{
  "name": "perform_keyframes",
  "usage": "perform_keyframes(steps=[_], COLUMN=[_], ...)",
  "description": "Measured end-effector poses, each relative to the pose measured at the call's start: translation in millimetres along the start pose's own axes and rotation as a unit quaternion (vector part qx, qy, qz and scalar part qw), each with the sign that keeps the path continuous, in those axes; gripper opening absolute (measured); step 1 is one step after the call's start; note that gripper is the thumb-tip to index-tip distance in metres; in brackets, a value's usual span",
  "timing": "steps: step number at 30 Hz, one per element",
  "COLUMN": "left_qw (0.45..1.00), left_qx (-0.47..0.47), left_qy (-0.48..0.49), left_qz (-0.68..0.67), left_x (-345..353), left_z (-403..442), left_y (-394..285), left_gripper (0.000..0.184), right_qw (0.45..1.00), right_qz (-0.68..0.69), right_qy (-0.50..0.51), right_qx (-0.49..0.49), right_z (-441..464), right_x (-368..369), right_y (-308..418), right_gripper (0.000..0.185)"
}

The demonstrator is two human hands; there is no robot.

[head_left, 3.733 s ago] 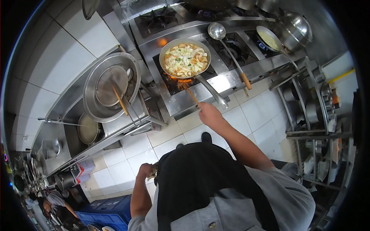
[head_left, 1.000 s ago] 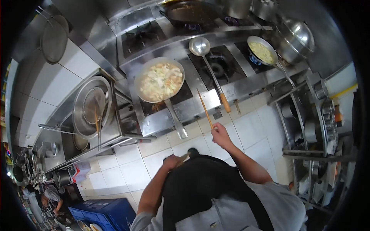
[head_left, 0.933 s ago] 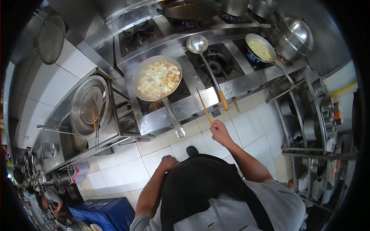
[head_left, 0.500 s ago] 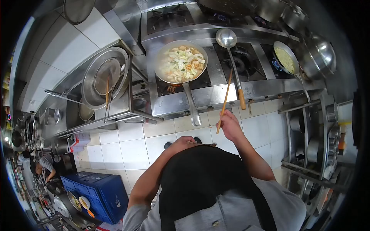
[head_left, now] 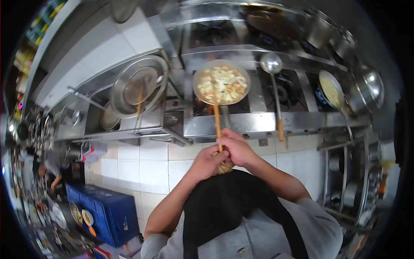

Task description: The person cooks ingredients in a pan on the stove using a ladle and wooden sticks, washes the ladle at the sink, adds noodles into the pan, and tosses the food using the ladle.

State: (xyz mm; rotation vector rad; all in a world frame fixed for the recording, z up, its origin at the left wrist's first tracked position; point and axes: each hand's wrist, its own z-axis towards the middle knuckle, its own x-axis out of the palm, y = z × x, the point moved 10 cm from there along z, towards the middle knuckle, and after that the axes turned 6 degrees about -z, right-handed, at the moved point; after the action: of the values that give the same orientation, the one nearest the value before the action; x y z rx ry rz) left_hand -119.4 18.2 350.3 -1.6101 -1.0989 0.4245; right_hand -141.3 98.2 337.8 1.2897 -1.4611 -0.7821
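Note:
My two hands meet in front of the black apron. My right hand [head_left: 237,149] is closed on long wooden chopsticks [head_left: 217,123], which point away from me toward the pan; whether it is one stick or a pair I cannot tell. A bunched brownish cloth [head_left: 224,167] is in my closed left hand [head_left: 206,165], and my right hand touches it too. Beyond the hands, a frying pan [head_left: 247,91] of chopped vegetables in reddish liquid sits on the burner. Its metal handle [head_left: 225,116] is partly hidden behind the chopsticks.
A ladle [head_left: 276,93] with a wooden handle lies across the burner to the right. Farther right is a small pan [head_left: 331,90] with yellowish-green food. Left stands a metal basin [head_left: 160,93] with a strainer. A blue crate [head_left: 114,216] and another person [head_left: 54,177] are at lower left.
My right hand has moved left and back to meet my left hand. The chopsticks now overlap the pan in view. The cloth shows more, bunched up. The whole view has shifted.

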Motion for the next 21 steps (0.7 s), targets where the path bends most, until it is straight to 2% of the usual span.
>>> perform_keyframes(steps=[2,3,4,5,6,7,9,11,12,13,14,15,16,18,19,20,21], left_qw=[0.997,0.995,0.989,0.973,0.973,0.958,0.930,0.922,0.912,0.913,0.917,0.919,0.918,0.922,0.921,0.946,0.952], left_qx=[0.074,0.085,0.056,0.019,0.024,0.021,0.039,0.030,0.013,0.013,0.031,0.049,0.050,0.119,0.121,0.108,0.093], left_qy=[-0.017,-0.049,-0.052,-0.052,-0.074,-0.080,-0.085,-0.108,-0.114,-0.123,-0.131,-0.138,-0.146,-0.189,-0.195,-0.244,-0.285], left_qz=[0.021,0.019,0.124,0.223,0.216,0.273,0.355,0.370,0.393,0.388,0.377,0.366,0.365,0.318,0.314,0.185,0.053], left_x=[-10.0,-22.3,-27.8,-33.6,-41.0,-44.0,-57.2,-73.8,-82.1,-89.6,-96.9,-105.3,-115.6,-137.1,-147.6,-172.9,-197.1], left_z=[-1.3,-8.1,-12.3,-18.6,-28.9,-37.5,-47.0,-63.6,-72.3,-81.3,-90.6,-100.7,-111.5,-136.9,-147.1,-160.4,-172.2], left_y=[0.7,-6.0,-8.7,-8.9,-16.8,-25.1,-26.5,-33.2,-34.6,-36.6,-42.6,-49.6,-54.6,-74.5,-77.6,-76.1,-70.5], left_gripper=[0.024,0.024,0.026,0.028,0.028,0.030,0.030,0.030,0.030,0.030,0.030,0.029,0.029,0.021,0.021,0.019,0.018], right_qw=[0.980,0.982,0.920,0.819,0.731,0.693,0.717,0.721,0.720,0.857,0.931,0.938,0.940,0.937,0.918,0.893,0.893], right_qz=[-0.184,-0.168,-0.327,-0.459,-0.523,-0.568,-0.600,-0.606,-0.612,-0.396,-0.150,-0.118,-0.121,-0.145,-0.222,-0.296,-0.299], right_qy=[-0.017,-0.072,-0.208,-0.343,-0.427,-0.443,-0.343,-0.335,-0.327,-0.314,-0.278,-0.294,-0.287,-0.297,-0.313,-0.328,-0.327], right_qx=[-0.078,-0.042,-0.053,-0.019,-0.097,-0.017,0.091,0.030,0.022,0.103,0.181,0.140,0.138,0.109,0.096,0.082,0.081], right_z=[-6.6,7.2,-0.4,-14.0,-3.1,10.5,24.0,35.6,45.3,45.9,46.3,42.3,39.0,23.3,8.8,-5.5,-16.1], right_x=[-15.0,-60.5,-101.6,-140.5,-213.5,-282.3,-327.8,-376.0,-372.9,-381.6,-373.9,-343.3,-325.9,-307.8,-289.6,-264.0,-236.3], right_y=[32.9,8.9,41.2,71.6,44.4,-3.4,-54.4,-82.3,-71.6,-88.8,-109.7,-82.8,-72.6,-56.3,-38.4,-17.9,-2.6], right_gripper=[0.014,0.025,0.030,0.036,0.043,0.046,0.061,0.043,0.043,0.030,0.017,0.010,0.010,0.013,0.019,0.025,0.025])
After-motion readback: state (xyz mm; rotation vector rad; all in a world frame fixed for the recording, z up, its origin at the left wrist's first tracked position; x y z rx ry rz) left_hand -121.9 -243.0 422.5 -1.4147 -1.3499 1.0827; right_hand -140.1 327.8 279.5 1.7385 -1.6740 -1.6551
